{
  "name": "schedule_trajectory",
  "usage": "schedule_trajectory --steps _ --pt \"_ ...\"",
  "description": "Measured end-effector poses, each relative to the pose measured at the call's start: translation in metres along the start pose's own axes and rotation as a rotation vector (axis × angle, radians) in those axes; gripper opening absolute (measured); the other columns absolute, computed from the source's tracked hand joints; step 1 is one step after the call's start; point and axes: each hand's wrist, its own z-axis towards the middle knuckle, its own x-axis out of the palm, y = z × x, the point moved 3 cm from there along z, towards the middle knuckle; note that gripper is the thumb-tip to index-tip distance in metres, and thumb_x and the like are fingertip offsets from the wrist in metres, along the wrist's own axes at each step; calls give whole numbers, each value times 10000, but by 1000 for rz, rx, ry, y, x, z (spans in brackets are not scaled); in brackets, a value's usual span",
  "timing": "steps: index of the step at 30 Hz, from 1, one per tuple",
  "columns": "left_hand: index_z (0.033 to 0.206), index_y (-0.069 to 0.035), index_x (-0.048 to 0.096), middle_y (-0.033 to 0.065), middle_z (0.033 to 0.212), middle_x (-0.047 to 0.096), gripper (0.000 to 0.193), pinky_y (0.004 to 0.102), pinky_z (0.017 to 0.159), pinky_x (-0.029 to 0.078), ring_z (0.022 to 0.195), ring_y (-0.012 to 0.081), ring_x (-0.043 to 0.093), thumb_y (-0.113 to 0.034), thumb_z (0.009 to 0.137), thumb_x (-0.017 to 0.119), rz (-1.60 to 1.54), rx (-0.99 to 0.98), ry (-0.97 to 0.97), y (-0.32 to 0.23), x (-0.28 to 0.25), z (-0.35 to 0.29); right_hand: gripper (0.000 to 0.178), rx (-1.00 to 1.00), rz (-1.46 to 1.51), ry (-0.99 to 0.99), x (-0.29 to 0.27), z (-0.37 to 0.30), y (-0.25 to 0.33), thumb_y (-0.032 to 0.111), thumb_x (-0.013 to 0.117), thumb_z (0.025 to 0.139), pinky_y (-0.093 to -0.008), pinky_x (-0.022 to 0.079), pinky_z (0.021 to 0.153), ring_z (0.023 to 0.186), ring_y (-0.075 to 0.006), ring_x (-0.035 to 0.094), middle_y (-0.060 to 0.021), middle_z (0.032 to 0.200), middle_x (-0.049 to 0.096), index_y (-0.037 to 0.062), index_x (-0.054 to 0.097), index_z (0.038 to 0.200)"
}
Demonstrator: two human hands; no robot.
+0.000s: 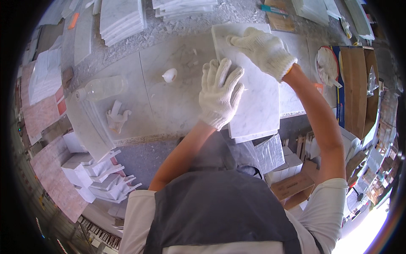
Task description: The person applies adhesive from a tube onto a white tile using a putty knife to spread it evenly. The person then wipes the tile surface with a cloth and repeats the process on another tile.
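A pale grey-veined marble tile (pixel 258 97) lies on the stone worktop, its near end reaching past the front edge; another similar tile shows just beneath it. My left hand (pixel 220 91), in a white knitted glove, rests at the tile's left edge with fingers spread. Across the tile's far end lies my right hand (pixel 264 51), gloved too, fingers stretched toward the left. Its palm faces down, so whatever is under it is hidden. Left of my left hand, a small white rounded piece (pixel 169 75) sits on the worktop (pixel 165 110).
A clear bottle (pixel 105 88) and a crumpled white glove (pixel 117 120) lie at left, beside stacked tiles (pixel 91 125). More tile stacks (pixel 122 21) stand at the back. At right are a round container with a white cloth (pixel 327 63) and an open cardboard box (pixel 354 84).
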Motion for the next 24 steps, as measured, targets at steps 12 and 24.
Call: schedule_trajectory --steps 12,24 --pt "1295 -188 686 134 1460 558 390 550 1145 427 1339 459 522 -194 908 735 -19 -20 -12 -1 -1 -1 321 327 350 -313 15 -187 82 22 706 874 -358 526 618 727 -232 658 -78 839 662 135 773 1167" --pt "1302 -167 713 145 1498 563 369 479 1134 452 1390 463 501 -154 934 726 -42 4 -17 3 4 -6 363 393 45 -429 28 -148 56 99 635 931 -411 573 654 793 -289 702 -122 936 661 157 678 1287"
